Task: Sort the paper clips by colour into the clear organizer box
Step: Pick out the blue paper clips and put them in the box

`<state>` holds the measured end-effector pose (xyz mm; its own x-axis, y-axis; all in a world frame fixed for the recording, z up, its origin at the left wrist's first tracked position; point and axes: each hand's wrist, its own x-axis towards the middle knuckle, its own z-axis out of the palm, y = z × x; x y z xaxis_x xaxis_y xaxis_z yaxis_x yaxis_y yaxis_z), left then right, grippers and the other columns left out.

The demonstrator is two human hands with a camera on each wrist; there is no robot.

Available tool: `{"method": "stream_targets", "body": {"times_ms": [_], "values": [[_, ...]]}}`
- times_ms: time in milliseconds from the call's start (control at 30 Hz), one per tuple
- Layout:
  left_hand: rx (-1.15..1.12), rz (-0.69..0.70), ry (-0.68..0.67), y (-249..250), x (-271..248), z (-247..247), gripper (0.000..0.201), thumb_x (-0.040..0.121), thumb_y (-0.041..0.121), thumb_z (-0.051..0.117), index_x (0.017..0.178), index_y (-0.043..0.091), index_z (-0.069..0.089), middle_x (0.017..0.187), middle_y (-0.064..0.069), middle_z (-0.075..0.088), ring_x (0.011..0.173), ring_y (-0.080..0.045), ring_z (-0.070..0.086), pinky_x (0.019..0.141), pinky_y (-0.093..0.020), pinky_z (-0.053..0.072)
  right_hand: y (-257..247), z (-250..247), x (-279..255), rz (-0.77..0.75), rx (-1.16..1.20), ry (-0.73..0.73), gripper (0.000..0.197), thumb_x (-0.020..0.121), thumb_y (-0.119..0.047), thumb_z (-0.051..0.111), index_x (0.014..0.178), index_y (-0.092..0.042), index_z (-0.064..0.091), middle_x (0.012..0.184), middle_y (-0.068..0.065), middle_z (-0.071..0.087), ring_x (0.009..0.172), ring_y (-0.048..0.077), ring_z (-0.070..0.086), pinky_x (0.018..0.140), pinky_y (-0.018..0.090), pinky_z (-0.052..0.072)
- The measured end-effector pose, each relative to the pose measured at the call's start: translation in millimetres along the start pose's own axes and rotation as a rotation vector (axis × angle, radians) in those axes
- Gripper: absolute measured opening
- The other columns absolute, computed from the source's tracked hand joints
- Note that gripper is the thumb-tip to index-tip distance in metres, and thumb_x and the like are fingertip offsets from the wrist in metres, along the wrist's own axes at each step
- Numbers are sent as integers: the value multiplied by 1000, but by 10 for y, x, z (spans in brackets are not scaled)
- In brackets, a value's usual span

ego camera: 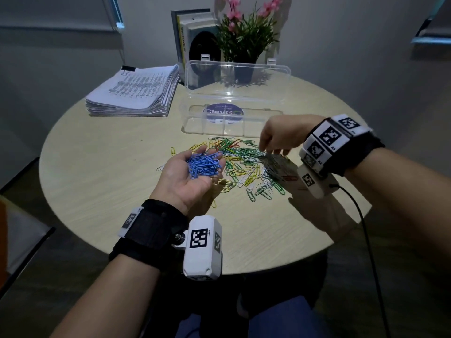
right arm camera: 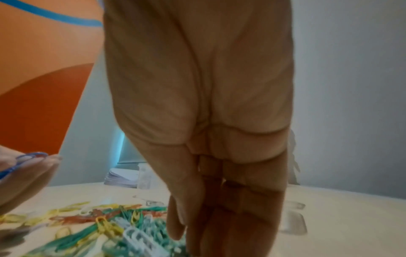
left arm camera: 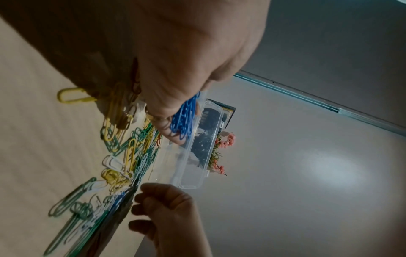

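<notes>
A mixed pile of green, yellow, white and red paper clips [ego camera: 244,164] lies on the round table in front of the clear organizer box [ego camera: 195,125]. The box's lid [ego camera: 236,79] stands open and its compartments look empty. My left hand [ego camera: 188,184] is palm up just left of the pile and carries a heap of blue clips [ego camera: 203,164] in its cupped palm; the left wrist view also shows the blue clips [left arm camera: 184,118]. My right hand [ego camera: 280,135] hovers over the pile's right side. Its fingers [right arm camera: 219,217] point straight down at the clips [right arm camera: 98,231] and hold nothing I can see.
A thick stack of printed papers [ego camera: 136,91] lies at the back left. Books [ego camera: 192,32] and a potted plant with pink flowers [ego camera: 246,37] stand behind the box. A dark flat thing [ego camera: 275,167] lies in the pile under my right wrist. A black cable [ego camera: 366,228] trails over the table's right edge.
</notes>
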<state>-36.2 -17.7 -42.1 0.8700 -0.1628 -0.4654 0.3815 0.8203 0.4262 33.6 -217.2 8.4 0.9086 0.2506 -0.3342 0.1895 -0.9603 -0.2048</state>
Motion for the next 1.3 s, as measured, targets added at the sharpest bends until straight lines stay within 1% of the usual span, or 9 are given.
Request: {"method": "stream_targets", "body": {"times_ms": [267, 433, 567, 667, 767, 833, 1033, 1200, 1300], "values": [[-4, -9, 10, -54, -13, -58, 38, 103, 23, 28, 88, 3, 57, 97, -20, 59, 89, -33, 58, 74, -43, 48, 77, 152, -92, 38, -58, -70, 12, 77, -19, 76, 89, -16, 74, 74, -6, 67, 65, 7, 59, 76, 34, 56], [25, -17, 0, -96, -4, -26, 37, 102, 23, 28, 89, 4, 56, 99, -20, 59, 90, -32, 58, 69, -43, 47, 113, 157, -113, 77, -128, -63, 13, 76, -9, 75, 86, -17, 73, 66, -10, 63, 56, 6, 56, 78, 38, 58], [21, -12, -8, -98, -13, -4, 36, 102, 23, 28, 91, 4, 56, 106, -21, 58, 93, -32, 57, 70, -43, 48, 109, 162, -127, 108, -228, -30, 20, 76, -7, 67, 92, -17, 75, 82, 0, 70, 69, 18, 64, 68, 36, 58], [15, -16, -10, -108, -23, 6, 37, 102, 22, 28, 89, 3, 56, 103, -21, 58, 92, -32, 57, 72, -43, 48, 56, 173, -116, 87, -202, -27, 20, 79, -27, 72, 94, -15, 74, 84, 0, 69, 73, 17, 60, 58, 28, 50], [36, -26, -5, -119, -24, 38, 37, 102, 22, 28, 87, 3, 56, 101, -21, 58, 91, -32, 57, 75, -43, 48, 30, 222, -58, 70, -185, -39, 27, 76, -32, 76, 92, -10, 74, 85, 1, 71, 79, 19, 64, 67, 31, 53], [71, -25, 0, -109, -11, 76, 36, 102, 22, 27, 88, 4, 55, 100, -21, 58, 87, -34, 56, 80, -41, 45, 42, 237, -25, 64, -161, -53, 25, 77, -28, 76, 93, -9, 74, 84, 2, 71, 78, 19, 64, 69, 31, 53], [120, -31, 6, -132, 91, 182, 34, 101, 20, 27, 88, 4, 55, 99, -20, 56, 87, -34, 55, 75, -42, 46, -1, 115, -83, -5, 92, 25, 9, 84, -16, 66, 77, -13, 62, 70, -1, 60, 58, 9, 52, 42, 15, 40], [153, -60, 4, -265, 192, 273, 34, 100, 19, 27, 90, 4, 55, 96, -19, 56, 84, -29, 55, 93, -43, 41, -294, -39, -137, -223, 366, 83, 8, 85, -14, 68, 84, -6, 68, 71, 4, 66, 60, 10, 58, 52, 21, 46], [145, -72, -19, -305, 250, 331, 33, 100, 18, 27, 90, 5, 56, 94, -20, 57, 86, -29, 55, 88, -44, 44, -368, -97, -130, -241, 356, 122, 13, 88, -15, 66, 93, -4, 70, 79, 6, 69, 65, 11, 63, 55, 19, 52]]}}
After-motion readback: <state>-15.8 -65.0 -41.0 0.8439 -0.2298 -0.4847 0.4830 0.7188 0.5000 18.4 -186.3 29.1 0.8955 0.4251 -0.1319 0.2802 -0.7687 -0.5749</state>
